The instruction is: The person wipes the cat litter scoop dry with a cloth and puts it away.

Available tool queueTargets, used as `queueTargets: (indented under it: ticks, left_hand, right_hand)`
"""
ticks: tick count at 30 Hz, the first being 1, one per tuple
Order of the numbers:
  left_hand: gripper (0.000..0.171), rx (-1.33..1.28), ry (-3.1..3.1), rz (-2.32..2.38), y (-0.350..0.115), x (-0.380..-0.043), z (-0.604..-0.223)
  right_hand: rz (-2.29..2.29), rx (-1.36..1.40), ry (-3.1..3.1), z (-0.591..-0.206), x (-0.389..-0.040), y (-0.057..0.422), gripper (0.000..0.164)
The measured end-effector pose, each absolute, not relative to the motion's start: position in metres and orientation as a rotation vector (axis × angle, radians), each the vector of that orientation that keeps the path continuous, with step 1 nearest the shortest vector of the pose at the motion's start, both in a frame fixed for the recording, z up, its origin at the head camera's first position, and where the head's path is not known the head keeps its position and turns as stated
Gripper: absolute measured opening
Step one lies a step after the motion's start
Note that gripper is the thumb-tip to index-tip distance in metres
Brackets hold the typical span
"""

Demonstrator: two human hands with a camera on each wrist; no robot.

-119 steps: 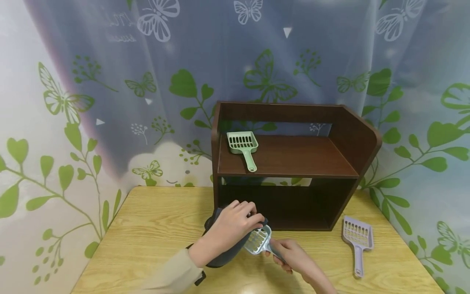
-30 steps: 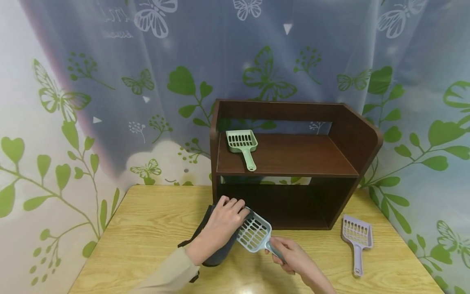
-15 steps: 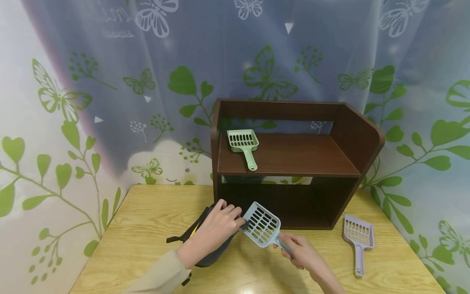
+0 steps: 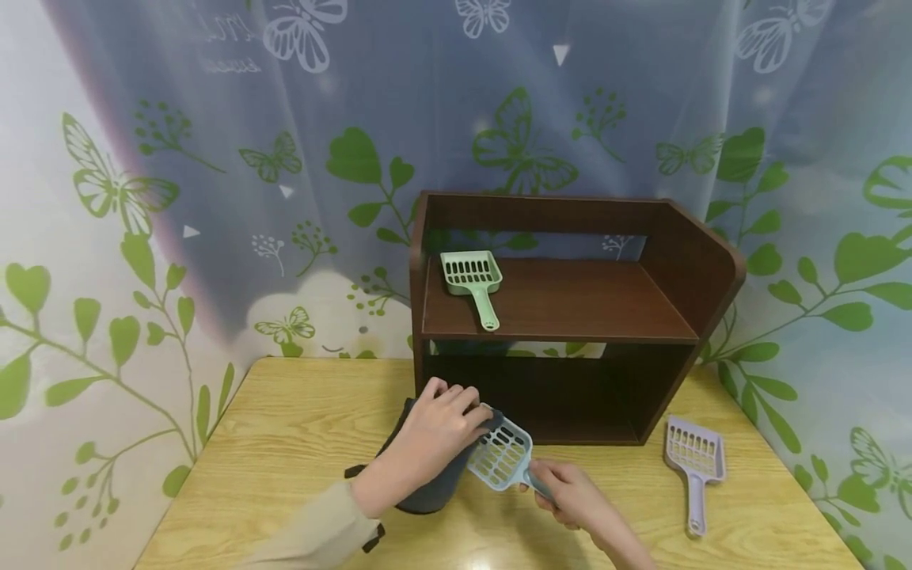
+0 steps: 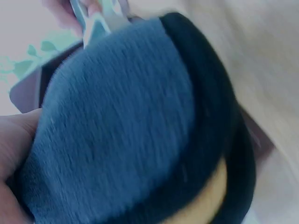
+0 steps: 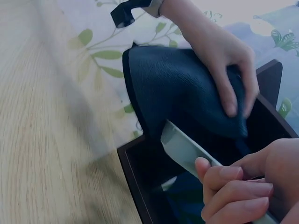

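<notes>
My right hand (image 4: 573,495) holds a light blue litter scoop (image 4: 507,459) by its handle, the slotted head tilted up toward the left, in front of the shelf. With bent fingers my left hand (image 4: 443,427) grips a dark blue plush cloth (image 4: 433,492), whose front end overlaps the scoop's far left edge. In the left wrist view the plush cloth (image 5: 117,116) fills the middle, with black edging and a yellow strip. The right wrist view shows the left hand (image 6: 231,60) pinching a fold of the cloth, close over the scoop (image 6: 187,151).
A dark brown two-tier shelf (image 4: 577,297) stands at the back of the wood-grain table (image 4: 306,419). On its upper board lies a green litter scoop (image 4: 473,277). A purple litter scoop (image 4: 694,463) rests on the table at the right. A patterned curtain (image 4: 342,198) hangs behind.
Over the last half second my left hand and the cloth have shifted right, back over the scoop's edge. The scoop has moved slightly left and down. The other scoops stay put.
</notes>
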State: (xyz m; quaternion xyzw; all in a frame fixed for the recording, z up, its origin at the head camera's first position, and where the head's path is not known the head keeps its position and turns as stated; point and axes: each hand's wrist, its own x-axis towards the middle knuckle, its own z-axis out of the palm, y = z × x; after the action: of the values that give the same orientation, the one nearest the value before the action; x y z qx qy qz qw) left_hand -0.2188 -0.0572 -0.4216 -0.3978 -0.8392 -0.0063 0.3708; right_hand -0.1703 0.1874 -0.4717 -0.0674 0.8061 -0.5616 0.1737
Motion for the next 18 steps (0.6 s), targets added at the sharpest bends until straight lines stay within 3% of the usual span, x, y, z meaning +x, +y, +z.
queueTargets:
  ticks: [18]
  left_hand:
    - [0.013,-1.214,-2.392,-0.216,-0.034,-0.213,-0.443]
  right_hand:
    - [-1.602,-0.222,2.285,-0.46,-0.167,0.177,0.046]
